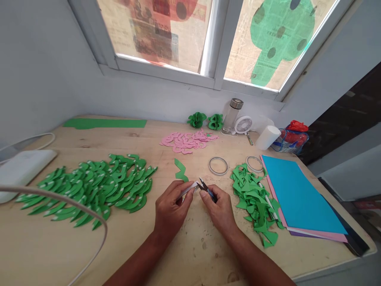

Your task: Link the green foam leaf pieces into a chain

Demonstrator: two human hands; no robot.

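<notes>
My left hand (pixel 174 204) is closed, pinching a narrow white strip of tape (pixel 190 188) between thumb and fingers. In my right hand (pixel 218 208) is a pair of small dark scissors (pixel 205 187), blades parted and pointing at the strip's end. The two hands are close together above the table, a small gap between their fingertips. Just beyond my left hand lies a zigzag cut of green paper (pixel 180 170). Past my right hand rests a tape roll (pixel 218 166), flat on the wood. The scissors' handles are mostly hidden by my fingers.
Overlapping green paper shapes (pixel 98 186) with white patches cover the left side. Pink paper cutouts (pixel 187 141) lie at the back. Green scraps (pixel 256 198), a second tape roll (pixel 254 163) and blue sheets (pixel 300 194) are rightward. A cable (pixel 74 202) arcs across the left foreground.
</notes>
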